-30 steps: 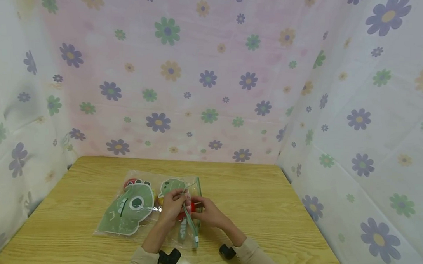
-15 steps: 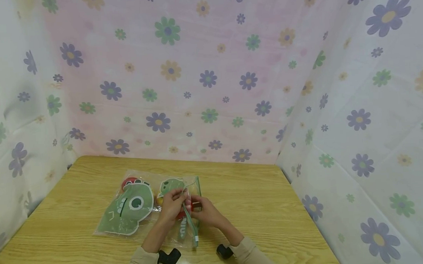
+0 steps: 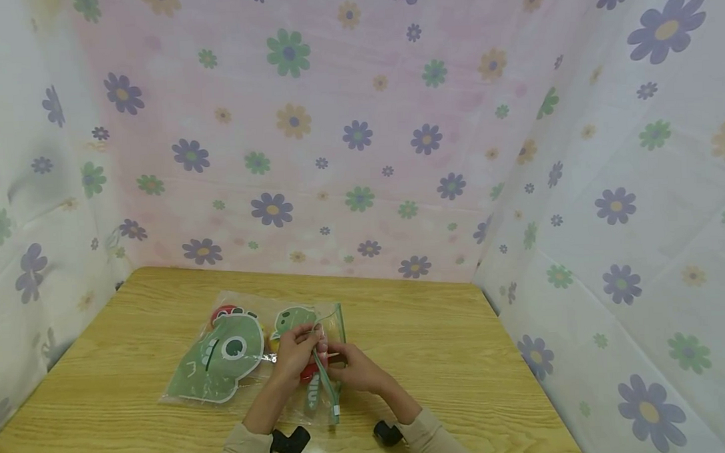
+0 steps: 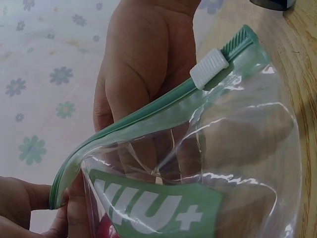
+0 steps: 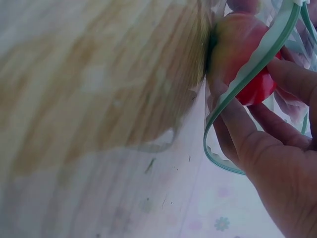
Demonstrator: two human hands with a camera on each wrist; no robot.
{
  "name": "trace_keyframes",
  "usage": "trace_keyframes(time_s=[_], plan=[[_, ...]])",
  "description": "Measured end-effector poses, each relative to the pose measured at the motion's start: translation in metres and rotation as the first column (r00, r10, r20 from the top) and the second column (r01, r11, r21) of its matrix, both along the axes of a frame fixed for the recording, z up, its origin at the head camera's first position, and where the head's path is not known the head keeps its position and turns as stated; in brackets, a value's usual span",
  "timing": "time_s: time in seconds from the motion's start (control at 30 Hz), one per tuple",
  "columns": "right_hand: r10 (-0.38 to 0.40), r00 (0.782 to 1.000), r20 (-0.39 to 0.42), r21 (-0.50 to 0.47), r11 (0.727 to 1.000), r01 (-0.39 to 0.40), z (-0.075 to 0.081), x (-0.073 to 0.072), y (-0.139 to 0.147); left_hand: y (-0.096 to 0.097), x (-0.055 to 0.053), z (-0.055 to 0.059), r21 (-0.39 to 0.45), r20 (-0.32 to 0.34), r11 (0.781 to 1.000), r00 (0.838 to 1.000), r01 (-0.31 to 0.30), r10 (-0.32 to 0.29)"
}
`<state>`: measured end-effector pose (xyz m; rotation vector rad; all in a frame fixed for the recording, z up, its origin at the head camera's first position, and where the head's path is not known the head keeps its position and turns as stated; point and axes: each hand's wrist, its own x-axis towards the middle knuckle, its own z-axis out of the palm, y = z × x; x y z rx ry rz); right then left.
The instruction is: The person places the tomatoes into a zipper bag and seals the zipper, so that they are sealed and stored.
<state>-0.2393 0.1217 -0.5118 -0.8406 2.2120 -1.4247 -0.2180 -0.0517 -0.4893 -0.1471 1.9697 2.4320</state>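
Observation:
A clear zip bag printed with green cartoon faces lies on the wooden table, its mouth to the right. My left hand pinches the green zip edge of the mouth between thumb and fingers. A white slider sits near the zip's close end. My right hand reaches into the mouth. In the right wrist view, the fingers and thumb of that hand lie round a red and yellow apple, partly behind the zip strip. Print and plastic hide part of the bag's contents.
Inside the bag, another red thing shows at the far left corner, its kind unclear. A black wrist mount is by the left sleeve, another by the right. A flowered curtain encloses the table.
The red fruit at the bag's mouth has shifted a little left, further inside. My right hand's fingers have moved slightly. My left hand keeps its pinch on the zip edge.

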Motion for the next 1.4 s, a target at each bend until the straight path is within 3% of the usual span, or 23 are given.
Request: trace_keyframes(time_s=[0.8,1.2,1.4], plan=[[0.021,0.998,-0.061,-0.042,0.999,-0.023,0.007,0.009,0.013,0.002,0.004,0.003,-0.007,0.009,1.000,1.000,-0.015,0.015],[-0.084,0.996,0.008,-0.013,0.996,0.084,0.014,0.022,0.028,0.002,0.001,0.003,-0.009,0.032,1.000,0.999,-0.002,0.002],[-0.091,0.996,0.020,-0.023,0.996,0.092,0.013,0.026,0.035,0.002,-0.001,0.001,-0.015,0.042,1.000,0.999,0.009,-0.009]])
